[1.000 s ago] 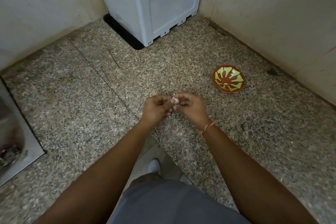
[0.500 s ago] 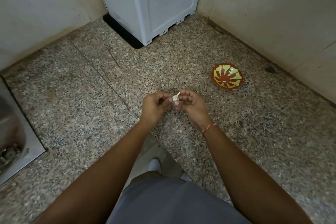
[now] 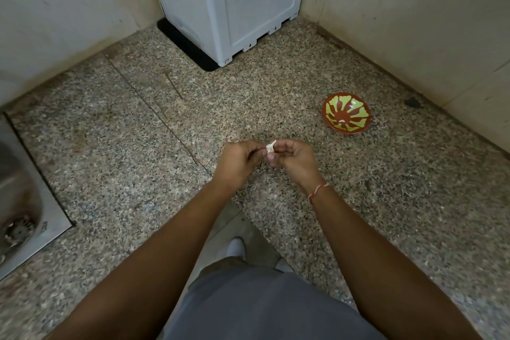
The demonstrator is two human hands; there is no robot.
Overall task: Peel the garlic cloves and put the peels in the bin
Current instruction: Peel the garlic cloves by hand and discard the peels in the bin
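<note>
A small white garlic clove [image 3: 270, 148] with a pointed tip of peel sticking up sits between my two hands over the granite counter. My left hand [image 3: 238, 164] pinches it from the left with curled fingers. My right hand [image 3: 294, 161] pinches it from the right; a red-and-white thread circles that wrist. A red bowl with green petal pattern [image 3: 346, 113] stands to the right and behind my hands, and something small and pale lies in its bottom. No bin is in view.
A grey plastic appliance [image 3: 229, 0] stands in the back corner on a black mat. Tiled walls close the counter at the back and right. A steel sink [image 3: 19, 201] with a drain lies at the left edge. The counter's front edge runs below my arms.
My hands have shifted slightly away from me. The clove's peel tip now sticks up between the fingers, where a second ago the clove was tucked between them.
</note>
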